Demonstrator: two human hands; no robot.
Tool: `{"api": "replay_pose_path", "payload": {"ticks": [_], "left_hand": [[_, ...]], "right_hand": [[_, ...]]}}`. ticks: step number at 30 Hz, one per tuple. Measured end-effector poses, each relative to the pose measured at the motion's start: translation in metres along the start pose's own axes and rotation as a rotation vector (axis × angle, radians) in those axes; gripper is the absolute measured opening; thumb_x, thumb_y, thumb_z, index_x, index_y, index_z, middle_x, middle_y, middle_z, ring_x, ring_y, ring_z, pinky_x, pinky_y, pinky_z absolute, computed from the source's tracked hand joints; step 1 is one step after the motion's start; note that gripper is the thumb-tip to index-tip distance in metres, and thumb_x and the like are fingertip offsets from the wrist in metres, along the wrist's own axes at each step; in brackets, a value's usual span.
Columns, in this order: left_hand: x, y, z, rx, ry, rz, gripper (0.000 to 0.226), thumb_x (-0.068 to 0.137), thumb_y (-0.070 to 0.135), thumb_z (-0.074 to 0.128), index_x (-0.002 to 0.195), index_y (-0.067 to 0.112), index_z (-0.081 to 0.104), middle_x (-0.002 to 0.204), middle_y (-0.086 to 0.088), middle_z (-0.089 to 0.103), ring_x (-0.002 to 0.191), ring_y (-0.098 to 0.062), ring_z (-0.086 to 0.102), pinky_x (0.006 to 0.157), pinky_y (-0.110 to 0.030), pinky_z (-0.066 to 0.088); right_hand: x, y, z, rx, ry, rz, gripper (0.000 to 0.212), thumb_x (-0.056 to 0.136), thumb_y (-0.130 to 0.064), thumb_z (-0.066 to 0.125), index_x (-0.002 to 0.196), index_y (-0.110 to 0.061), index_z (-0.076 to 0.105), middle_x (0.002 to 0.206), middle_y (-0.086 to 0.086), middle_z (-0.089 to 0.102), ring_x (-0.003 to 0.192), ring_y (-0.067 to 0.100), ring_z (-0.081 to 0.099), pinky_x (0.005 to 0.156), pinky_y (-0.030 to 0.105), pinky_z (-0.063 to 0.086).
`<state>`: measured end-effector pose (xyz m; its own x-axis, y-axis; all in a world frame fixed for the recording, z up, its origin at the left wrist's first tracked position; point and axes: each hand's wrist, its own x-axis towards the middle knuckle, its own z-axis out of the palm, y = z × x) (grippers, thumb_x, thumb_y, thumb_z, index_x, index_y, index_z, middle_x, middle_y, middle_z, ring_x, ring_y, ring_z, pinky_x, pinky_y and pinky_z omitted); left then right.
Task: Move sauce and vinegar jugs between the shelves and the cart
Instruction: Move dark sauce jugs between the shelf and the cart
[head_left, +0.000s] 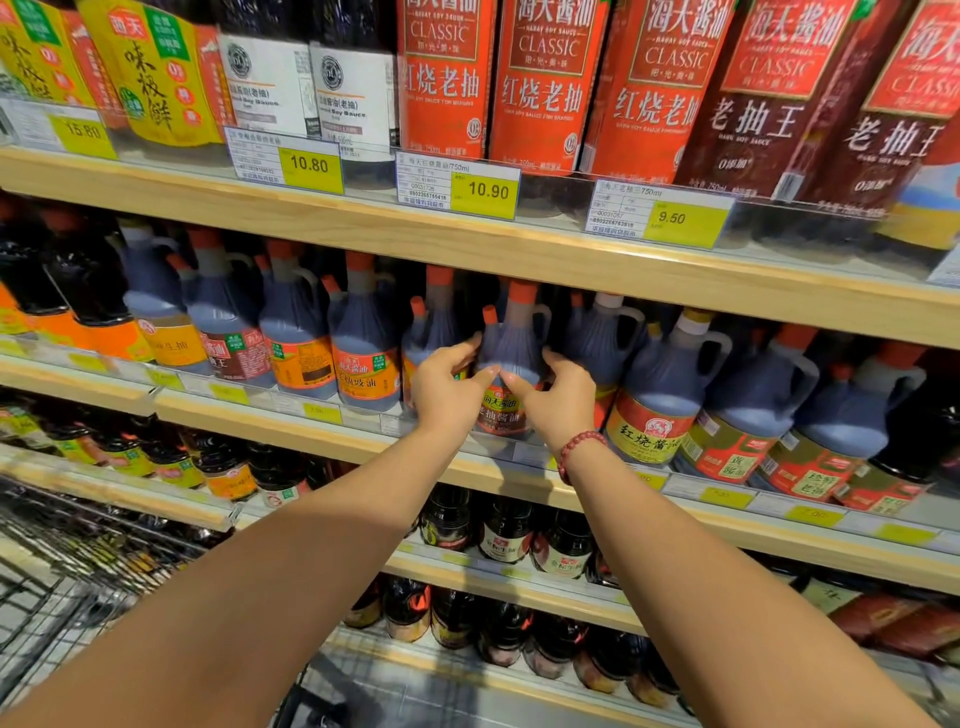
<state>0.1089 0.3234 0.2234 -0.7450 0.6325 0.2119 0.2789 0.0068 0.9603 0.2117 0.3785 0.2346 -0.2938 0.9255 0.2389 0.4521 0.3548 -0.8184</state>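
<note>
A dark soy sauce jug (511, 343) with an orange cap and a red label stands at the front of the middle shelf (322, 441). My left hand (449, 387) wraps its left side and my right hand (558, 397) wraps its right side, thumbs meeting on its front. A red bead bracelet is on my right wrist. The jug's base is hidden by my hands, so I cannot tell whether it rests on the shelf. The wire cart (67, 587) sits at the lower left.
Similar handled jugs (670, 379) crowd both sides of the held one. Tall red and dark sauce bottles (545, 83) fill the shelf above, behind yellow price tags (483, 192). Small dark bottles (504, 530) line the lower shelves.
</note>
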Motion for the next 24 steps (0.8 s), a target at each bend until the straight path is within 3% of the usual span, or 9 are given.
{"api": "replay_pose_path", "payload": {"ticks": [7,10,13,16,22,24], "left_hand": [[-0.007,0.004,-0.011,-0.016,-0.004,-0.019,0.043,0.076,0.004,0.075,0.117,0.005,0.064,0.115,-0.009,0.067,0.103,-0.014,0.061,0.095,-0.028,0.049],[-0.015,-0.004,-0.028,-0.032,0.000,-0.022,0.035,0.075,0.001,0.074,0.110,0.005,0.067,0.107,-0.009,0.068,0.097,-0.014,0.062,0.088,-0.025,0.053],[-0.024,-0.014,-0.051,-0.024,0.043,-0.060,0.028,0.076,0.001,0.073,0.103,0.004,0.068,0.100,-0.008,0.069,0.095,-0.018,0.064,0.082,-0.018,0.054],[-0.033,-0.022,-0.079,-0.029,0.088,-0.109,0.023,0.076,0.003,0.073,0.098,0.009,0.069,0.095,-0.007,0.069,0.092,-0.021,0.066,0.089,-0.033,0.054],[-0.051,-0.043,-0.152,0.021,0.172,-0.165,0.018,0.076,0.005,0.073,0.084,0.020,0.068,0.091,-0.010,0.070,0.086,-0.021,0.067,0.086,-0.029,0.054],[-0.059,-0.052,-0.186,0.025,0.224,-0.191,0.016,0.077,0.004,0.073,0.088,0.014,0.069,0.087,-0.007,0.069,0.082,-0.016,0.065,0.082,-0.024,0.054]], "right_hand": [[-0.005,0.008,-0.003,-0.032,0.023,-0.012,0.061,0.077,-0.032,0.074,0.129,-0.007,0.053,0.122,0.015,0.060,0.112,0.027,0.058,0.097,0.032,0.045],[-0.022,0.009,-0.007,-0.004,0.099,-0.091,0.048,0.078,-0.026,0.074,0.120,-0.009,0.059,0.109,0.011,0.058,0.093,0.016,0.058,0.080,0.004,0.035],[-0.042,0.005,0.000,0.057,0.035,-0.206,0.035,0.080,-0.019,0.073,0.111,-0.008,0.063,0.098,0.007,0.057,0.075,0.001,0.049,0.067,-0.005,0.034],[-0.054,-0.002,0.019,0.107,-0.056,-0.242,0.033,0.079,-0.020,0.074,0.109,-0.010,0.064,0.095,0.005,0.058,0.076,0.006,0.051,0.066,0.000,0.039],[-0.075,-0.020,0.068,0.175,-0.218,-0.285,0.032,0.079,-0.024,0.073,0.107,-0.013,0.063,0.099,0.005,0.060,0.087,0.014,0.057,0.071,0.022,0.048],[-0.087,-0.035,0.091,0.209,-0.284,-0.291,0.031,0.080,-0.022,0.073,0.107,-0.012,0.062,0.098,0.006,0.060,0.087,0.015,0.056,0.070,0.024,0.048]]}}
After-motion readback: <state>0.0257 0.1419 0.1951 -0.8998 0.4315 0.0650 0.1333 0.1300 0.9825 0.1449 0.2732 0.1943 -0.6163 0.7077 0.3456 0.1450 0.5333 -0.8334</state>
